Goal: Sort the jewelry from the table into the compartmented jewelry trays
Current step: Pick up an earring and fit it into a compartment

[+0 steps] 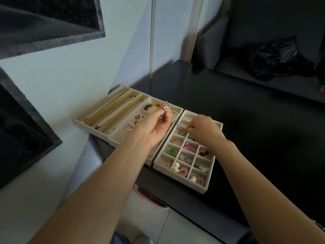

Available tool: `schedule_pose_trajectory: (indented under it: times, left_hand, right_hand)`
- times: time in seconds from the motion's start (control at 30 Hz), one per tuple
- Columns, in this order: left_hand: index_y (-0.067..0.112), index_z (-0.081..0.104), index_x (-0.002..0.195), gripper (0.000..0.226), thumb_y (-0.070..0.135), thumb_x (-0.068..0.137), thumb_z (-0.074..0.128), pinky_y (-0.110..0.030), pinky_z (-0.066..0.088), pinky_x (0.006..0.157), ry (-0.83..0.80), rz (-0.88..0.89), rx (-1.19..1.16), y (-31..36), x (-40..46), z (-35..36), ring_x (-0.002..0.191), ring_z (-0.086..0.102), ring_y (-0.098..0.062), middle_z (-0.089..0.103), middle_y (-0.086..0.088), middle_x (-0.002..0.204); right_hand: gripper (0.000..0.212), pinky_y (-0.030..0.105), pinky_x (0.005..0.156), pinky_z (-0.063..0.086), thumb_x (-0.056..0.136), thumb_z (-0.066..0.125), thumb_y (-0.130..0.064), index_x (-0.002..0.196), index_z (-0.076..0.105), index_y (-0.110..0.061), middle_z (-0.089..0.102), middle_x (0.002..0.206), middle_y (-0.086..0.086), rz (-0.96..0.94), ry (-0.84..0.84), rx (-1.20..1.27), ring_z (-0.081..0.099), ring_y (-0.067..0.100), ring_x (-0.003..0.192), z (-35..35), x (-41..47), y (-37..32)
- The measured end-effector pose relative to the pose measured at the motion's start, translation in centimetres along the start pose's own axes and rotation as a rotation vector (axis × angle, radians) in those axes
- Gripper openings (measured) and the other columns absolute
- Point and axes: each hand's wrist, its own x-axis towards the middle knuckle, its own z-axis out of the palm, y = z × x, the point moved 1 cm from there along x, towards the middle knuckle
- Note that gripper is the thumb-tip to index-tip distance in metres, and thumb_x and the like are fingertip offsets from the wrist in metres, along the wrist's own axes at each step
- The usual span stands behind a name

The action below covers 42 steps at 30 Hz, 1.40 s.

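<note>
Left hand (156,125): raised palm-up over the middle tray (177,110), grip pinching a small silver ring (166,108) at the fingertips. Right hand (202,128): curled over the far cells of the gridded tray (204,188), grip pressed together (what it holds, if anything, cannot be told). 3 cream trays side by side on the counter (255,129): long-slot tray (79,120) with chains, middle tray with a bead bracelet (152,106) and pearl strand (175,114), gridded tray with earrings and charms. Counter: black, glossy, otherwise bare. Room: pale wall (70,67) to the left, dark shelves (44,23) upon it, grey sofa (263,32) behind with a black bag (277,62), tiled floor (149,221) below.
</note>
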Motion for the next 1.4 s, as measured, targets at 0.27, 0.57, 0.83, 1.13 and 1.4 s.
schedule_pose_trajectory:
  times: [0.27, 0.57, 0.83, 1.13, 1.4]
  left_hand:
    - [-0.001, 0.059, 0.109, 0.023, -0.002, 0.086, 0.06, -0.02, 0.054, 0.05, -0.008, 0.002, 0.017, -0.2, -0.1, 0.2, 0.071, 0.061, -0.017, 0.06, -0.017, 0.088]
    - [-0.003, 0.061, 0.098, 0.01, -0.001, 0.087, 0.059, -0.02, 0.053, 0.048, -0.015, -0.009, 0.02, -0.2, -0.2, 0.4, 0.07, 0.06, -0.017, 0.06, -0.017, 0.084]
    - [-0.002, 0.06, 0.103, 0.017, -0.002, 0.086, 0.059, -0.02, 0.053, 0.048, -0.005, -0.005, 0.012, -0.1, -0.4, 0.4, 0.071, 0.06, -0.017, 0.06, -0.017, 0.084]
    - [0.001, 0.052, 0.127, 0.044, -0.002, 0.085, 0.062, -0.021, 0.054, 0.048, 0.007, 0.008, 0.005, -0.1, -0.2, 0.3, 0.073, 0.06, -0.017, 0.059, -0.018, 0.09]
    - [-0.002, 0.06, 0.106, 0.02, -0.001, 0.086, 0.061, -0.02, 0.054, 0.049, 0.005, 0.002, 0.041, -0.3, -0.2, 0.5, 0.072, 0.06, -0.016, 0.061, -0.017, 0.085]
  right_hand:
    - [0.018, 0.034, 0.071, 0.058, 0.093, 0.051, -0.016, 0.082, 0.065, -0.013, 0.061, 0.087, 0.003, 0.002, -0.015, -0.091, 0.062, 0.016, 0.07, 0.1, -0.4, -0.4]
    - [0.017, 0.032, 0.07, 0.056, 0.093, 0.052, -0.015, 0.103, 0.067, -0.014, 0.058, 0.102, 0.005, -0.083, -0.034, -0.247, 0.06, 0.015, 0.074, 0.6, -0.9, -0.9]
    - [0.018, 0.028, 0.069, 0.054, 0.095, 0.051, -0.019, 0.094, 0.069, -0.017, 0.059, 0.1, -0.001, -0.104, 0.028, -0.088, 0.061, 0.01, 0.078, -0.4, -1.0, -0.9]
    - [0.024, 0.032, 0.077, 0.056, 0.095, 0.049, -0.021, 0.096, 0.073, -0.017, 0.058, 0.107, 0.0, -0.099, -0.067, -0.147, 0.062, 0.013, 0.083, -0.7, -1.3, -0.5]
    - [0.024, 0.031, 0.076, 0.056, 0.095, 0.049, -0.021, 0.096, 0.073, -0.015, 0.063, 0.105, 0.002, -0.105, -0.081, -0.147, 0.064, 0.014, 0.085, -0.3, -1.2, -0.3]
